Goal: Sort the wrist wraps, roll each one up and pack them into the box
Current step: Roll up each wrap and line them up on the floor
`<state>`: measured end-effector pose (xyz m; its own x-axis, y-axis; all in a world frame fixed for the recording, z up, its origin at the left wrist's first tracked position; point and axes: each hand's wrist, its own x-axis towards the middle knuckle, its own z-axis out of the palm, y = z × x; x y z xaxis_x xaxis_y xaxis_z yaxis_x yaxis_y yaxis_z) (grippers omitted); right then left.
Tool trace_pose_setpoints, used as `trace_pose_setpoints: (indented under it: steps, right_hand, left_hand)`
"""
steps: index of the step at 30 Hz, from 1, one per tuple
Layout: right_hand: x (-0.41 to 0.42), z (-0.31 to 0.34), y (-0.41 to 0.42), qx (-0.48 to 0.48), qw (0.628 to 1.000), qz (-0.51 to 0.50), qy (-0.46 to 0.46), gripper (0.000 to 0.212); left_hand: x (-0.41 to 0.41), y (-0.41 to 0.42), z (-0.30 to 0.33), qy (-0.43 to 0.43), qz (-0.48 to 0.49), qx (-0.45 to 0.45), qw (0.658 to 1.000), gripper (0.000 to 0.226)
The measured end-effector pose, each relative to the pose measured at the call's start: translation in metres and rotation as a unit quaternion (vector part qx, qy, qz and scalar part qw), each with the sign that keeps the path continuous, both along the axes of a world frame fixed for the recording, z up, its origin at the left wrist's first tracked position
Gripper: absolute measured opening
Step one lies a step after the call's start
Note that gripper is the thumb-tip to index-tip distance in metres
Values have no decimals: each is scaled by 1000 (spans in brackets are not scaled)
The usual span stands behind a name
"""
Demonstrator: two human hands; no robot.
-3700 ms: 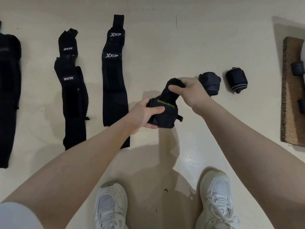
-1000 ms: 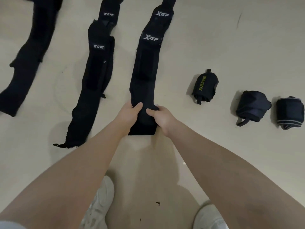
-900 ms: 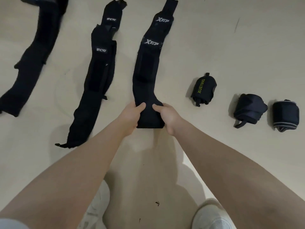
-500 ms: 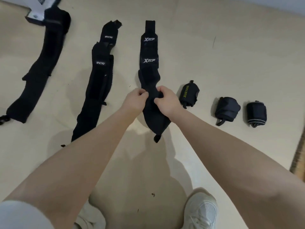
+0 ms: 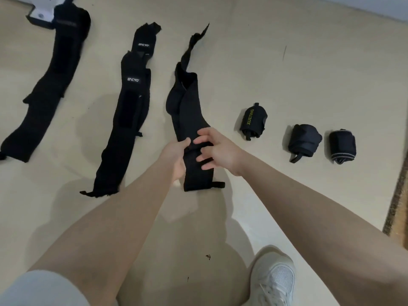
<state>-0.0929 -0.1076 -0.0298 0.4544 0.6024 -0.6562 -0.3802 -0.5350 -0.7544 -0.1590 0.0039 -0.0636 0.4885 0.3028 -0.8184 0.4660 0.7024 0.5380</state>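
Observation:
A long black wrist wrap (image 5: 187, 102) hangs lifted off the floor, twisted, its far end trailing on the floor. My left hand (image 5: 175, 156) grips its near part from the left. My right hand (image 5: 217, 149) lies on the same part with fingers spread across the fabric. Two more unrolled black wraps lie flat: one marked INCYO (image 5: 127, 111) and one at far left (image 5: 44, 85). To the right sit three rolled wraps: one marked XUEYING (image 5: 254, 121), a plain black one (image 5: 303, 141), and one with grey stripes (image 5: 342, 145).
A white box (image 5: 40, 13) lies at the top left under the far-left wrap's end. A brown mat edge (image 5: 397, 195) runs along the right. My white shoe (image 5: 272, 279) stands at the bottom on the beige floor.
The XTEP wrap has been raised and turned over, so its logos no longer show. My right hand's fingers have spread out over it. The camera view shifted slightly.

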Motion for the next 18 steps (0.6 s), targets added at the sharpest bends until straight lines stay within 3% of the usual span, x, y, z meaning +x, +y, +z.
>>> trace_pose_setpoints:
  steps: [3, 6, 7, 9, 11, 14, 18]
  right_hand:
    - [-8, -10, 13, -28, 959, -40, -280, 45]
    - [-20, -17, 26, -43, 924, -63, -374, 61]
    - [-20, -14, 28, -44, 933, -110, -341, 65]
    - [-14, -7, 24, -6, 973, -173, -150, 63]
    - [-6, -5, 15, 42, 989, -134, 43, 42]
    - [-2, -10, 9, 37, 998, -31, 48, 29]
    - [-3, -12, -3, -33, 999, -3, 33, 11]
  left_hand:
    - [1, -3, 6, -63, 55, -74, 994, 25]
    - [6, 9, 12, -77, 88, -82, 990, 28]
    - [7, 15, 15, -75, 93, -84, 989, 30]
    - [9, 26, 24, -62, 78, -82, 992, 31]
    - [11, 33, 34, -57, 35, -74, 995, 31]
    - [13, 42, 39, -46, 16, -52, 997, 27]
    - [16, 50, 25, -67, 56, 8, 996, 32]
